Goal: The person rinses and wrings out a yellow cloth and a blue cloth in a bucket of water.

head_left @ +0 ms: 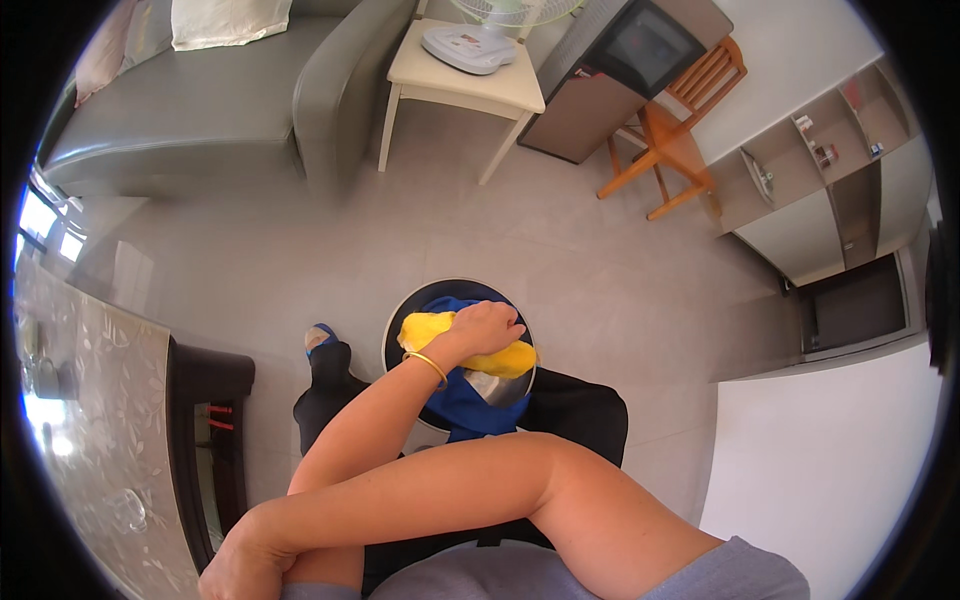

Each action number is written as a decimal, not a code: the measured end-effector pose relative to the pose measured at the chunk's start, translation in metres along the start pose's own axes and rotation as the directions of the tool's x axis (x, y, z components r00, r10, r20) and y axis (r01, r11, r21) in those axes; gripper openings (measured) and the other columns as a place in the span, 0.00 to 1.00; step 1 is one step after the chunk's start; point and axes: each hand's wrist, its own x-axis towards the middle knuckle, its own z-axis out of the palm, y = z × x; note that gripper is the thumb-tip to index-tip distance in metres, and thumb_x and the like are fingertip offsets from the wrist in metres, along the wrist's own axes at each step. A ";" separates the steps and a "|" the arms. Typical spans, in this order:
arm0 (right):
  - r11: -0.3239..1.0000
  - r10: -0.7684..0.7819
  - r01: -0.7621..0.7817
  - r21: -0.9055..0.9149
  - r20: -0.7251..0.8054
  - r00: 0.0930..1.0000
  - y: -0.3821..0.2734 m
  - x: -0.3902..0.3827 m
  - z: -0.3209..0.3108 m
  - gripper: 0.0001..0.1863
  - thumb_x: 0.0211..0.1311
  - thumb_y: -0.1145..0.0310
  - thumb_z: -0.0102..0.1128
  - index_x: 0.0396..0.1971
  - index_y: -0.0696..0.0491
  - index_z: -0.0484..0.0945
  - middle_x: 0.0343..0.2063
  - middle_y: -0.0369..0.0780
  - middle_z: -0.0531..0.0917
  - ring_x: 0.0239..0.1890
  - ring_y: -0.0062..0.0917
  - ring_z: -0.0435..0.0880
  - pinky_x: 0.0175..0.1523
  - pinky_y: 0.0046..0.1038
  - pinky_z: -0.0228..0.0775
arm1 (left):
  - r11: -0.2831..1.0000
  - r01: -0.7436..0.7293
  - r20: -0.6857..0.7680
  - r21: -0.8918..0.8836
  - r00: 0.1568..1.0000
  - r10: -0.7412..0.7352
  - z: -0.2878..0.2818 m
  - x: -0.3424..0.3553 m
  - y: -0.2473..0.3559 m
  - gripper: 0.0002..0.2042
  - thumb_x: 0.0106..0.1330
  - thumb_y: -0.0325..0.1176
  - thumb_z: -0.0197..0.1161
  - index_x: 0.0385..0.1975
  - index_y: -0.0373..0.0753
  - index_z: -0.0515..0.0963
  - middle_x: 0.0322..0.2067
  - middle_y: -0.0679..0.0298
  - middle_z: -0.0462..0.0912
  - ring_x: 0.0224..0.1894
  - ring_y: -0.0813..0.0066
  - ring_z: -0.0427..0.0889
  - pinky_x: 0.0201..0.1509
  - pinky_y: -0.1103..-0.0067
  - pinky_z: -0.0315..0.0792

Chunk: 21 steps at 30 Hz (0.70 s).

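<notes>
A round black pan-like vessel (pixel 394 345) with a pale rim stands between my knees. My left hand (pixel 487 328), with a yellow bangle (pixel 427 366) at its wrist, lies over the vessel with bent fingers closed on a bunched yellow cloth (pixel 508 360). Under and around that cloth spreads a blue cloth (pixel 480 412), which hangs over the near rim. A shiny silvery patch shows between the two cloths. My right forearm crosses over my left arm, and my right hand (pixel 245 562) is against the left arm near its elbow, fingers mostly hidden.
At left stands a table with a patterned cover (pixel 110 400) and dark legs. A grey sofa (pixel 200 120) fills the far left. Beyond are a cream side table (pixel 455 85) with a fan, a wooden chair (pixel 670 140) and shelves (pixel 790 150). A white surface (pixel 830 450) is at right.
</notes>
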 end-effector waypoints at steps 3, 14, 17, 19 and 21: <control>0.994 -0.097 0.095 0.053 0.039 0.995 -0.009 0.018 0.002 0.25 0.70 0.51 0.62 0.48 0.61 0.85 0.44 0.45 0.87 0.47 0.25 0.83 0.51 0.29 0.74 | 1.000 -0.007 -0.034 -0.009 0.999 0.007 -0.002 -0.003 -0.005 0.17 0.66 0.48 0.59 0.35 0.40 0.83 0.38 0.54 0.86 0.46 0.51 0.84 0.49 0.61 0.77; 0.980 -0.063 0.049 0.195 0.064 0.996 0.043 0.072 -0.003 0.23 0.68 0.55 0.65 0.49 0.62 0.84 0.44 0.46 0.86 0.47 0.25 0.83 0.52 0.30 0.74 | 0.994 -0.026 -0.116 -0.105 0.993 0.014 -0.015 -0.001 -0.002 0.17 0.65 0.48 0.59 0.34 0.39 0.83 0.38 0.52 0.86 0.46 0.51 0.83 0.51 0.61 0.77; 0.989 -0.073 0.067 0.134 0.044 0.996 0.042 0.069 -0.005 0.24 0.68 0.54 0.65 0.49 0.62 0.83 0.44 0.46 0.86 0.48 0.25 0.82 0.52 0.30 0.73 | 0.993 -0.025 -0.107 -0.112 0.994 0.013 -0.019 -0.001 -0.004 0.17 0.65 0.48 0.59 0.34 0.40 0.83 0.38 0.52 0.86 0.46 0.51 0.83 0.52 0.61 0.77; 0.990 -0.082 0.075 0.121 0.049 0.995 0.038 0.065 -0.004 0.24 0.68 0.53 0.65 0.49 0.61 0.83 0.44 0.46 0.86 0.48 0.26 0.82 0.52 0.30 0.73 | 0.993 -0.002 -0.098 -0.117 0.995 -0.010 -0.021 -0.003 -0.008 0.16 0.64 0.48 0.60 0.34 0.40 0.83 0.38 0.52 0.86 0.47 0.51 0.83 0.52 0.62 0.77; 0.991 -0.082 0.076 0.112 0.051 0.995 0.033 0.061 -0.005 0.24 0.68 0.53 0.65 0.49 0.61 0.83 0.45 0.46 0.86 0.48 0.26 0.82 0.52 0.30 0.73 | 0.992 0.000 -0.098 -0.124 0.995 -0.013 -0.023 -0.004 -0.007 0.17 0.64 0.48 0.60 0.35 0.40 0.83 0.38 0.52 0.86 0.46 0.51 0.83 0.52 0.62 0.77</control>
